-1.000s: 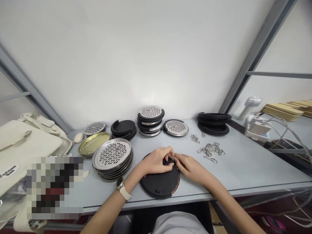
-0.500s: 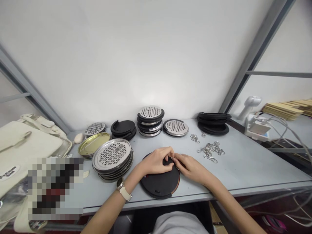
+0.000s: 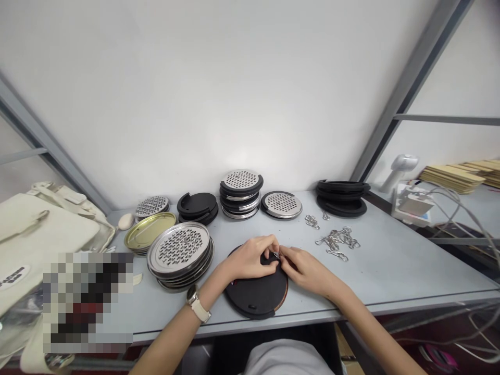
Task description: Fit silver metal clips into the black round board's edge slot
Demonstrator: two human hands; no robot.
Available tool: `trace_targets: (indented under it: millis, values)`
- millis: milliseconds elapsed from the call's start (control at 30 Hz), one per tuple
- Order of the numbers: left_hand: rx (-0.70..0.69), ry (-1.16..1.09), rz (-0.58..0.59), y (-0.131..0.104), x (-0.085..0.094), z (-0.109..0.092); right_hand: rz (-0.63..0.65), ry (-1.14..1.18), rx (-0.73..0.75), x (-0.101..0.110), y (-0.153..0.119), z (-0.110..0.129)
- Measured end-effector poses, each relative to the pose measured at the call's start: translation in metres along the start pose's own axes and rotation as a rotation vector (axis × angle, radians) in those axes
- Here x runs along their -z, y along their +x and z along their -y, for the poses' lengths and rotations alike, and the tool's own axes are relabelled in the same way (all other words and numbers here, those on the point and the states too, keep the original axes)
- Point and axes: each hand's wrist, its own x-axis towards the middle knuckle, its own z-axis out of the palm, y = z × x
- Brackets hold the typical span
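Note:
A round black disc (image 3: 253, 299) with a small slot near its front edge lies on the table before me. A reddish-brown strip shows along its right rim. My left hand (image 3: 252, 259) rests over the disc, thumb and forefinger pinching toward a small shiny metal snap hook (image 3: 276, 255). From the right, my right hand (image 3: 304, 265) is closed with its fingertips on the same hook at the disc's upper right edge. The fingers hide most of the hook, and I cannot tell whether it passes through the disc. Loose snap hooks (image 3: 339, 239) lie to the right.
Stacked metal grater discs (image 3: 182, 250) stand at left beside gold-coloured lids (image 3: 150, 232). Behind are black holders (image 3: 197, 207), a stack of graters in black rims (image 3: 241, 195), a single grater (image 3: 282, 204) and more black rings (image 3: 342, 204). A cream bag (image 3: 42, 229) sits far left.
Both hands stay at the disc's upper right edge. The right fingertips have shifted slightly, and a little more of the metal hook shows between the fingers.

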Motion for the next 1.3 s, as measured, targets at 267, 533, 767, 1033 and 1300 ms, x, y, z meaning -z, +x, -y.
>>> trace_targets:
  millis: [267, 533, 767, 1033, 1300]
  values:
    - [0.011, 0.004, 0.003, 0.0006, 0.0004, -0.0012, -0.023, 0.009, -0.021, 0.0005, -0.0008, 0.0015]
    - [0.008, 0.010, 0.002, 0.0001, 0.0003, -0.0009, -0.002, -0.019, -0.027, -0.0017, -0.0002, -0.0013]
    - [0.035, 0.016, 0.008, 0.0004, 0.0003, -0.0026, -0.016, 0.005, -0.026, -0.0011, -0.0001, -0.0001]
    - [0.016, 0.007, 0.003, 0.0004, 0.0011, -0.0032, -0.015, 0.008, -0.031, -0.0009, 0.0001, 0.0000]
    - [0.024, 0.013, 0.002, 0.0001, 0.0004, -0.0024, -0.019, 0.018, -0.031, -0.0005, 0.0001, 0.0008]
